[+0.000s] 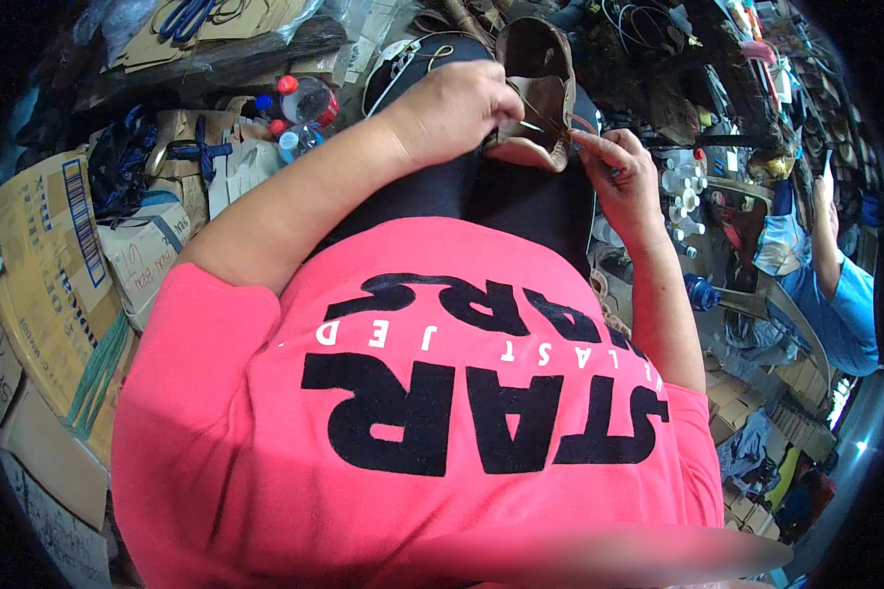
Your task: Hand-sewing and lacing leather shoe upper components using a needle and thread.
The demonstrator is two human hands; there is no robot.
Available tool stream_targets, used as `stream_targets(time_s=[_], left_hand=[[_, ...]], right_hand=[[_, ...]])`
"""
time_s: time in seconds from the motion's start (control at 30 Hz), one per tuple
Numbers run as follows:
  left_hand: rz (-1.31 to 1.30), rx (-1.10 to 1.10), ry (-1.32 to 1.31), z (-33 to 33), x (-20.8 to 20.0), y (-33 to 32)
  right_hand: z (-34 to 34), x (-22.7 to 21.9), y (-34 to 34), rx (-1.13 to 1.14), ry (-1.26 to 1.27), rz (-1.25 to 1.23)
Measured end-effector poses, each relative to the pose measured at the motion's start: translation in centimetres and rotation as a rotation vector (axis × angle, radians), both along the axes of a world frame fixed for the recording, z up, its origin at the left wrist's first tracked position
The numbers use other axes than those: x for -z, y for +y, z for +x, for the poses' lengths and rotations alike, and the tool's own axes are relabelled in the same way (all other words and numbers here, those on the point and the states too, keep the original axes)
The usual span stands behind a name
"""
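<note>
A tan and brown moccasin-like shoe (527, 151) lies over my dark-trousered lap, its opening facing up. My left hand (459, 110) is closed above its left side, thumb and fingertips pinched together. A thin, light lace (532, 127) runs from near those fingertips across the opening toward the shoe's right edge. At that edge my right hand (623, 179) is closed in a pinch, with a thin brown strip of lace by its fingertips. Left of the shoe, partly behind my left hand, is a dark rounded piece (403, 67) with a pale edge and a cord.
Cardboard boxes (54, 285) are stacked at my left. Plastic bottles (309, 103) with coloured caps stand beyond my left forearm. White bottles (683, 187) sit right of my right hand. Another person in a blue top (845, 314) is at the far right, near a chair.
</note>
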State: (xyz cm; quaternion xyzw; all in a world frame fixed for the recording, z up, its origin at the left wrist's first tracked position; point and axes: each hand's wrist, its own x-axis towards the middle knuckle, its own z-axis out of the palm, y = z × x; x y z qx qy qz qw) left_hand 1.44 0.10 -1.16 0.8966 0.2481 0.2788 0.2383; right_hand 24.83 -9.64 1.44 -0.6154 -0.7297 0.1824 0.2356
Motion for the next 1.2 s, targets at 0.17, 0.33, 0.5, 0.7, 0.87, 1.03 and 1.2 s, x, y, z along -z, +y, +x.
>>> stream_targets(time_s=[0.17, 0.33, 0.5, 0.7, 0.87, 1.03, 1.2], left_hand=[[0.340, -0.171, 0.092, 0.6, 0.5, -0.8], [0.026, 0.022, -0.196, 1.4, 1.0, 0.1], [0.065, -0.053, -0.104, 1.7, 1.8, 0.7], [0.075, -0.051, -0.090, 1.7, 1.9, 0.7], [0.087, -0.047, -0.094, 1.8, 2.2, 0.8], [0.006, -0.034, -0.116, 1.7, 1.7, 0.6], [0.014, -0.035, -0.113, 1.8, 1.9, 0.7]], right_hand=[[0.9, 0.3, 0.5, 0.011, 0.194, -0.138], [2.4, 0.8, 2.0, -0.013, 0.399, -0.345], [2.9, 1.2, 2.8, -0.020, 0.399, -0.374], [3.0, 1.1, 3.0, -0.042, 0.364, -0.343], [3.6, 1.7, 3.2, -0.061, 0.348, -0.359], [3.7, 2.0, 3.0, -0.029, 0.467, -0.408], [3.7, 2.0, 2.9, -0.031, 0.498, -0.411]])
